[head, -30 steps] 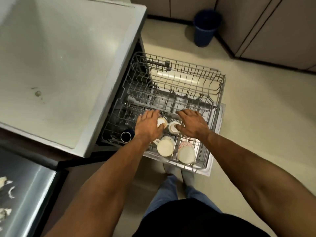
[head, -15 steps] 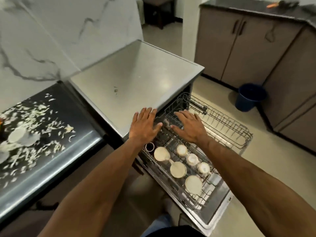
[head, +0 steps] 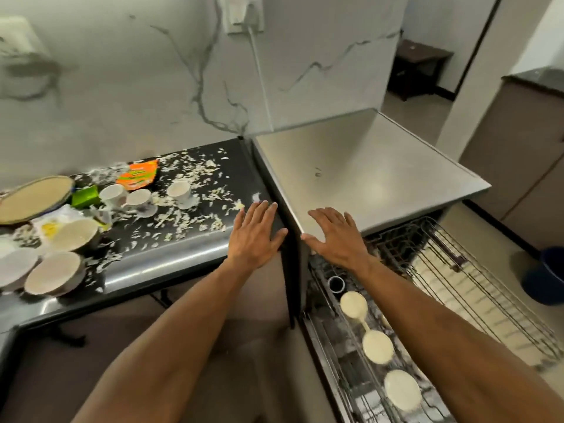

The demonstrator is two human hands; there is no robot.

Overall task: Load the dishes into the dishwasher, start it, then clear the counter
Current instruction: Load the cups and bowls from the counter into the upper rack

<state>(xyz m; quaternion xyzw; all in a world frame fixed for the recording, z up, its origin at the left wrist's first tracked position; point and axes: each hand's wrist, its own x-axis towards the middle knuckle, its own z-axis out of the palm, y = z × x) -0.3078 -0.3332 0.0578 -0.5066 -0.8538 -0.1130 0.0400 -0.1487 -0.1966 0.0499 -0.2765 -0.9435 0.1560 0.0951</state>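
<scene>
Both hands free, fingers spread flat: left hand (head: 254, 236) over the black counter's (head: 171, 264) right edge, right hand (head: 335, 236) at the steel dishwasher top's (head: 381, 178) front-left corner. I'd grab the white teacups (head: 139, 198) by their handles next, one each.

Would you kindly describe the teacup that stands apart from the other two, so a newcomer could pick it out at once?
Start at the black counter left of the steel dishwasher top, strewn with pale shreds. Near its back, right of the orange packet, three pale cups sit in a rough row. The wanted teacup is the rightmost one, standing alone on its saucer with a gap between it and the close pair.
</scene>
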